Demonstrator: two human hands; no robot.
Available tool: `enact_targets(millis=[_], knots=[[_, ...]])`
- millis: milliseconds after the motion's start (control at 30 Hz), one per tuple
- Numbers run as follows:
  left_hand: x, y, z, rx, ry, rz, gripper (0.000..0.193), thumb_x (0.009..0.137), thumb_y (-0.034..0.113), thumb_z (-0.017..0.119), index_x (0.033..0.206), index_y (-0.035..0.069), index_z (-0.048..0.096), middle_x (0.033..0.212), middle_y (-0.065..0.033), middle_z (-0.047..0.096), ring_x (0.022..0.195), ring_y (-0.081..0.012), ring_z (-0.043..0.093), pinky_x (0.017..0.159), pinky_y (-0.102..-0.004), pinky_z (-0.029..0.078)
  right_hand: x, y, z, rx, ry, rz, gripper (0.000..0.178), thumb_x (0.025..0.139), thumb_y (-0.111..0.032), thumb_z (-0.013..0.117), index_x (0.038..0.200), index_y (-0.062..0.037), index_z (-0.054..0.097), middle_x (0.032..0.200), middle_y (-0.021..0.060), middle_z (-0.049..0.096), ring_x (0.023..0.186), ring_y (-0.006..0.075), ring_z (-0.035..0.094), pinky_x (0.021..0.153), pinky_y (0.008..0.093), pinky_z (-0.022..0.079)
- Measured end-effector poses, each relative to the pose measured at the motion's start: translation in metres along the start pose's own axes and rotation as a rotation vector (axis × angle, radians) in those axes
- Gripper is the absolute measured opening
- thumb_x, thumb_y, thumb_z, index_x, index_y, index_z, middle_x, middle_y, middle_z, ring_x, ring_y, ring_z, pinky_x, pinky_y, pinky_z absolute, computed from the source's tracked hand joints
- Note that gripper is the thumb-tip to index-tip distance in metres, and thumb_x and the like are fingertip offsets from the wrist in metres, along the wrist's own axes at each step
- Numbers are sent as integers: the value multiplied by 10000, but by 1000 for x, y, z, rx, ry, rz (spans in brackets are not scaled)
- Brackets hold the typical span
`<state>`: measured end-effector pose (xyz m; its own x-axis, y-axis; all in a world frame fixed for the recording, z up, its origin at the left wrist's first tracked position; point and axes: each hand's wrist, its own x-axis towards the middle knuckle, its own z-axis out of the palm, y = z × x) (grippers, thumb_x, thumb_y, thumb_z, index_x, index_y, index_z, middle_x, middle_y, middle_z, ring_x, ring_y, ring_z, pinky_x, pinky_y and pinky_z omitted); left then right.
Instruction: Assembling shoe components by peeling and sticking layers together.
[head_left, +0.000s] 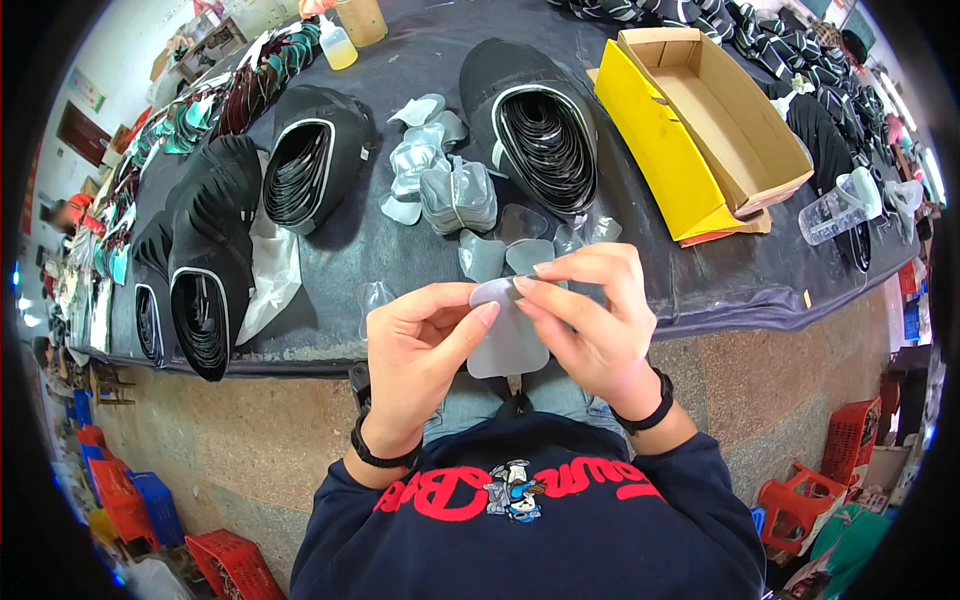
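Note:
Between my two hands, just over the table's near edge, hangs a thin grey translucent plastic pad point(508, 345) with rounded corners. My left hand point(420, 335) pinches its upper left edge between thumb and fingers. At its upper right edge, the thumb and fingertips of my right hand point(592, 310) are pinched too. Beyond my fingers lie several loose pads of the same kind point(482, 256). Behind them stands a banded stack of clear grey pads point(458, 196), with more pads spread in an overlapping heap point(418, 160).
Bundles of nested black fabric pieces with white edging lie at the middle point(530, 130) and left point(205, 250). To the right is a yellow cardboard box point(665, 150) with an open tray, then a clear plastic cup point(835, 213). A bottle of yellowish liquid point(338, 48) stands far back.

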<state>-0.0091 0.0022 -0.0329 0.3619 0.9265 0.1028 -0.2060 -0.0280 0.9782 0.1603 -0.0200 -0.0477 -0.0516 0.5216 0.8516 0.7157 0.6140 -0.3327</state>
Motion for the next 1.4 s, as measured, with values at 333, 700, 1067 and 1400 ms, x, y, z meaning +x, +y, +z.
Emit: enact_targets(millis=[333,700,1067,1400], knots=[[-4,3,-2,16,-16,-12,151,786,-55,605,935,-55,628,833,-81,646,754,-101,606,660,-209,486,16,8,-9,228,-131,109,212,591,-1,738,760,-70,629,830,43,606,792,216,537,704,321,435],[-4,6,-2,14,-30,-23,147,792,-45,604,937,-59,624,839,-83,644,761,-108,610,674,-217,494,19,9,-8,210,-119,25,207,599,-12,731,751,-62,600,835,41,590,800,234,529,694,328,443],[-5,5,-3,52,-48,-10,154,784,-42,613,938,-56,625,846,-82,644,763,-112,615,680,-221,497,19,10,-8,153,-186,-43,234,619,0,701,800,-47,560,851,57,555,826,256,510,721,342,428],[-6,5,1,20,-42,-15,150,799,-39,601,947,-60,616,848,-89,643,766,-108,612,681,-218,498,11,6,-4,-134,-86,-165,272,571,-8,701,801,-62,565,865,48,553,832,231,502,717,325,421]])
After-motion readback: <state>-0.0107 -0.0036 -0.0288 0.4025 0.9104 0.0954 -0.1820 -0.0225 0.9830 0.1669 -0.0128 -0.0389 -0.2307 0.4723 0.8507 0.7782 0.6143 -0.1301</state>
